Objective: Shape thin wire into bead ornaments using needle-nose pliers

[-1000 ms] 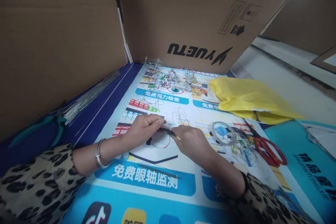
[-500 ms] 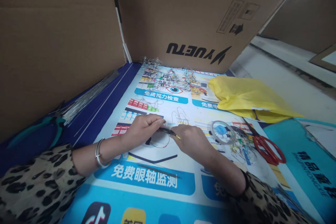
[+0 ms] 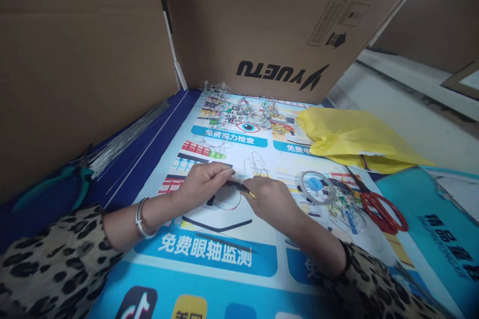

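Observation:
My left hand [image 3: 205, 183] is closed, with thumb and fingers pinched at the left end of a thin dark stick-like piece with a gold tip [image 3: 237, 187]. My right hand [image 3: 271, 202], also closed, grips that piece close to the gold tip. The right fingers are mostly hidden behind the back of the hand. Below the piece hangs a thin wire loop [image 3: 229, 208], its upper ends running up between the hands. Bent wire shapes [image 3: 256, 164] lie just beyond the hands on the printed poster [image 3: 262, 286].
Pliers with teal handles [image 3: 56, 188] and a bundle of straight wires [image 3: 121, 144] lie at left. Right of my hands are a tape roll [image 3: 304, 194], red-handled scissors [image 3: 385, 212] and a yellow bag [image 3: 359, 134]. Wire tangles [image 3: 220, 90] sit against the cardboard [image 3: 262, 20].
Both hands hold nearly the same pose around the dark piece. My right hand and forearm have shifted very slightly left.

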`<move>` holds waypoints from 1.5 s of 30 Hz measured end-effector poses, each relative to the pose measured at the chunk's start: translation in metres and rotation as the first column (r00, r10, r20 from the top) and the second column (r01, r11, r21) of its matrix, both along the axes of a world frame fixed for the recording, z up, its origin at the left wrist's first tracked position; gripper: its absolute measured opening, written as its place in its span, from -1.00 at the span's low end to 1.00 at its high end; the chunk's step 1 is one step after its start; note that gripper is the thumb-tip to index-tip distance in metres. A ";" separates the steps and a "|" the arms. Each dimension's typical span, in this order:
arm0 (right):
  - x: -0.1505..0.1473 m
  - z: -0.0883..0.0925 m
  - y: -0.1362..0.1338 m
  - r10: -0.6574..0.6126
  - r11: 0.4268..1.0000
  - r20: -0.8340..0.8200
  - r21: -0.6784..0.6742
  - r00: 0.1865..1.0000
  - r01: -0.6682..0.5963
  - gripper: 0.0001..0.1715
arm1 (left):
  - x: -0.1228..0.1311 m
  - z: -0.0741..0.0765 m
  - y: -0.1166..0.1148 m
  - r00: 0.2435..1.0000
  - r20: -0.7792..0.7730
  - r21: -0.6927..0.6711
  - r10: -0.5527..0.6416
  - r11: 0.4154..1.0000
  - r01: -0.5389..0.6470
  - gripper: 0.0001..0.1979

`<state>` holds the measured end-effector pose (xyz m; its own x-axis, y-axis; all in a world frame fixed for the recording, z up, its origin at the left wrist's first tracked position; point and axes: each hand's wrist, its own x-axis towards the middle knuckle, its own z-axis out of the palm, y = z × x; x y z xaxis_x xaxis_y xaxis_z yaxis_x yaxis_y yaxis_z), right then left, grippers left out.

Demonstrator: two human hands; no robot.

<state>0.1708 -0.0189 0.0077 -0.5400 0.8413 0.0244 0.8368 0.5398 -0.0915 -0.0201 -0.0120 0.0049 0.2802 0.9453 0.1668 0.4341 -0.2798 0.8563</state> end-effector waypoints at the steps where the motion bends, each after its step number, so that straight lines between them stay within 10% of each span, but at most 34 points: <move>1: -0.001 -0.001 -0.001 -0.006 1.000 -0.004 0.012 1.000 0.006 -0.83 | 0.000 0.000 0.000 1.000 0.002 -0.008 0.007 1.000 -0.007 -0.73; 9: -0.003 -0.012 -0.003 -0.038 0.988 -0.027 0.149 0.999 0.042 -0.83 | -0.002 -0.006 0.004 0.982 0.183 -0.216 0.046 0.976 -0.005 -0.70; 17: -0.001 -0.020 0.000 0.001 0.953 -0.014 0.303 1.000 0.003 -0.83 | -0.004 -0.005 0.008 0.997 0.027 0.123 -0.074 0.990 0.071 -0.74; 27: 0.006 -0.020 0.003 0.025 0.909 0.039 0.415 0.999 -0.039 -0.85 | -0.006 -0.006 0.011 0.999 0.024 0.104 -0.041 0.994 0.038 -0.73; 36: 0.006 -0.022 0.004 -0.020 0.949 -0.084 0.312 0.996 0.046 -0.82 | -0.008 -0.004 0.013 0.999 -0.026 0.094 0.023 0.995 -0.020 -0.75; 45: 0.011 -0.024 0.008 -0.112 0.981 -0.385 0.104 0.916 0.164 -0.82 | -0.009 -0.010 0.016 0.972 0.234 -0.129 0.008 0.991 0.023 -0.69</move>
